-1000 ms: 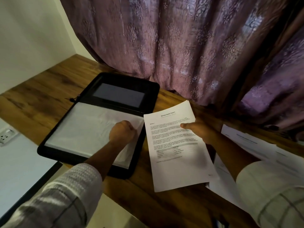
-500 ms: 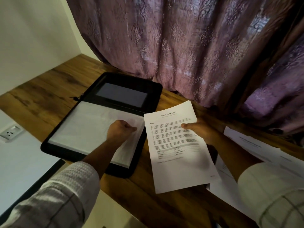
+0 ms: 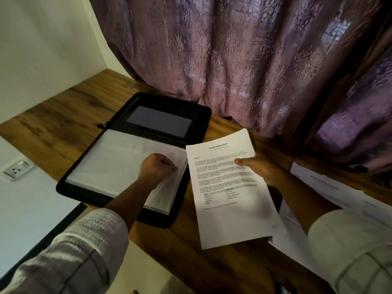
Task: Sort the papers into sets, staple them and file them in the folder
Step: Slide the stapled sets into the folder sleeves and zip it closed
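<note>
Head view: wooden desk [image 3: 63, 128], purple curtain [image 3: 233, 60]; left grip [image 3: 156, 168] pinching folder page [image 3: 118, 158], right grip [image 3: 261, 168] around report [image 3: 229, 200].

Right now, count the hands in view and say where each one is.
2. The left hand pinches a clear sleeve inside the open folder; the right hand holds the printed report above the table, right of the folder. No others show.

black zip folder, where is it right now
Head view: the black zip folder lies open on the wooden desk, left of the printed health report sheet, with the left hand pinching its white pages.
</note>
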